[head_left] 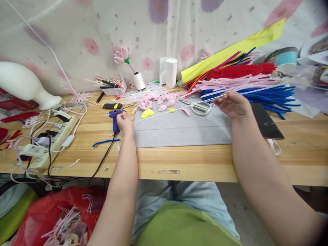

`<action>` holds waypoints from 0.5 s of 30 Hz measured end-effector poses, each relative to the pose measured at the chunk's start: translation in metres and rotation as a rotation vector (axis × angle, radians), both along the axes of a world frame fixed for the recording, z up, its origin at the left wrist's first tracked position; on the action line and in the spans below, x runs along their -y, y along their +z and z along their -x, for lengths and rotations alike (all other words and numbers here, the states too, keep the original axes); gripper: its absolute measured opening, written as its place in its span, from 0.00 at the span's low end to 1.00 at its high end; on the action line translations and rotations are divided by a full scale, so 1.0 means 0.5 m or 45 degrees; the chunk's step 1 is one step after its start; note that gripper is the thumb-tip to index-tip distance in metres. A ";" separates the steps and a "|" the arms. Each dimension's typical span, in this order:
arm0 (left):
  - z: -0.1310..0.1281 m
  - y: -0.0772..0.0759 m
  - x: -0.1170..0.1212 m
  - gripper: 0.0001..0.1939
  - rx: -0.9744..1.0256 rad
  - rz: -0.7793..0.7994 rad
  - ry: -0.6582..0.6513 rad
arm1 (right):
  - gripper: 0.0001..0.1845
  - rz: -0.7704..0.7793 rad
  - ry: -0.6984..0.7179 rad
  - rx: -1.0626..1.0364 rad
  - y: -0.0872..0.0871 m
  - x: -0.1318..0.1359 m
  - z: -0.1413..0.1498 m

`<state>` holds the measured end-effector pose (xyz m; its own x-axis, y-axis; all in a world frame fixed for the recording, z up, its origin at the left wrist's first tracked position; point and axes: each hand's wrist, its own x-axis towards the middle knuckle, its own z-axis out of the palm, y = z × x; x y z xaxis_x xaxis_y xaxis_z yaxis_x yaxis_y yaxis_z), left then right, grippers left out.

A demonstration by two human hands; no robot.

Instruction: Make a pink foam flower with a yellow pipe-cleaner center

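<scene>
One pale wooden counter (194, 164), above one red plastic bag (36, 218) of scraps (63, 225), carries one grey gridded mat (179, 135), one blue glue gun (116, 125) and one white spool (139, 82) holding one pink flower (122, 55), while the outstretched left hand (125, 123) and right hand (235, 104) pinch one thin white strand (153, 116) slantwise above the mat.

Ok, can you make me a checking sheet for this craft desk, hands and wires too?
Surface: wooden table, front scuffed; grey mat on it.
Job's things: thin pale strand, straight; pink pieces and scissors at the mat's back.
Clutter: blue stems and red stems heaped at back right.
Hands: left hand and right hand seem to pinch the strand; left is by the glue gun.
Cables: wires tangled around the power strip.
Surroundings: flowered sheet behind; red bag below.
</scene>
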<state>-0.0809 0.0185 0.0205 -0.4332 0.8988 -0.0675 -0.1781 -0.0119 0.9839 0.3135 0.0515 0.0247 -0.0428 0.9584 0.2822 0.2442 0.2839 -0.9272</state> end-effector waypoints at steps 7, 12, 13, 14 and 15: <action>-0.116 -0.003 0.024 0.10 0.021 -0.004 -0.208 | 0.18 0.147 0.494 0.261 0.001 0.013 0.192; -0.202 -0.031 0.040 0.09 0.079 0.027 -0.498 | 0.15 -0.062 0.518 0.536 -0.013 0.047 0.302; -0.207 -0.037 0.040 0.09 0.013 0.066 -0.512 | 0.14 -0.087 0.486 0.598 -0.016 0.051 0.310; -0.208 -0.042 0.040 0.09 -0.094 0.097 -0.504 | 0.14 -0.096 0.468 0.658 -0.019 0.053 0.314; -0.207 -0.045 0.039 0.09 -0.233 0.113 -0.476 | 0.14 -0.093 0.471 0.703 -0.020 0.054 0.316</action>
